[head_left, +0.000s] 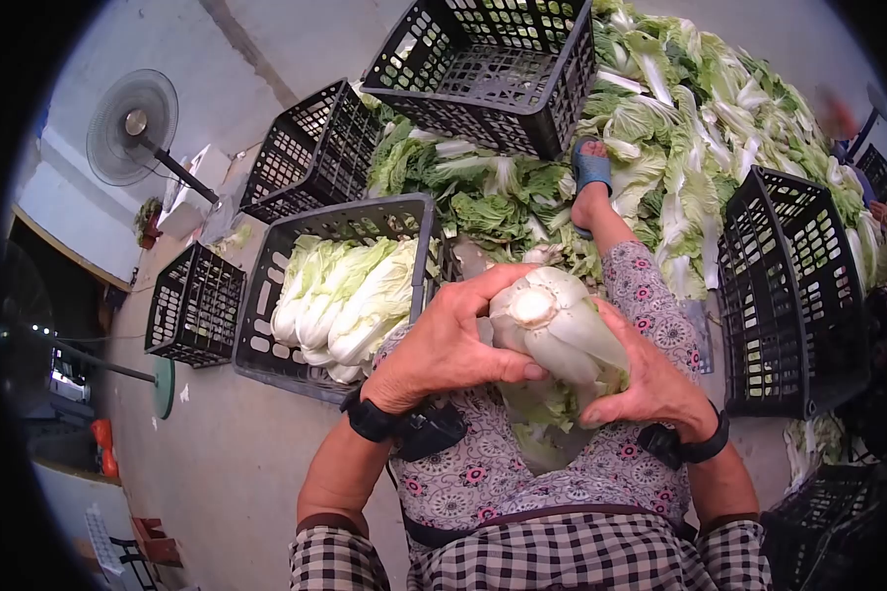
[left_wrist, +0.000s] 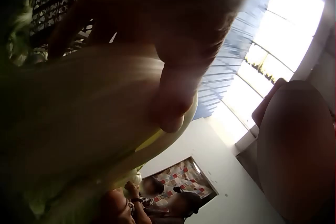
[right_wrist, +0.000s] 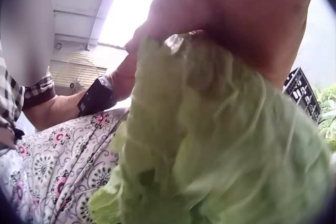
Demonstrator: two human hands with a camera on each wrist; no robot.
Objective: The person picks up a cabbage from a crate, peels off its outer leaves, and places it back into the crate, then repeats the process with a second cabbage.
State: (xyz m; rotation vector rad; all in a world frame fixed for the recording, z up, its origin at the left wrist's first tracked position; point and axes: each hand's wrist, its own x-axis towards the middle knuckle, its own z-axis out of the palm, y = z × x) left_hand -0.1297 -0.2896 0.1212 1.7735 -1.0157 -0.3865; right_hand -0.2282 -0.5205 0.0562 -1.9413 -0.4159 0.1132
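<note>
To the left of the cabbage (head_left: pixel 557 330) I hold, a grey crate (head_left: pixel 266 325) sits on the floor with clean cabbages (head_left: pixel 345 305) packed inside it. My left hand (head_left: pixel 453 345) is curled around the left side of the cabbage, with my thumb pressed on its white stalk end. The cabbage is over my lap, stalk end up and leafy end down. My right hand (head_left: pixel 650 379) wraps around its right side and holds it from below. Behind the cabbage is a big heap of loose leaves (head_left: pixel 680 148) with my foot (head_left: pixel 591 192) resting in it, and to the right of the cabbage stands an empty black crate (head_left: pixel 793 295). I think the soft leaves could tear if I squeeze too hard. The cabbage could also slip down onto my lap if one hand lets go.
</note>
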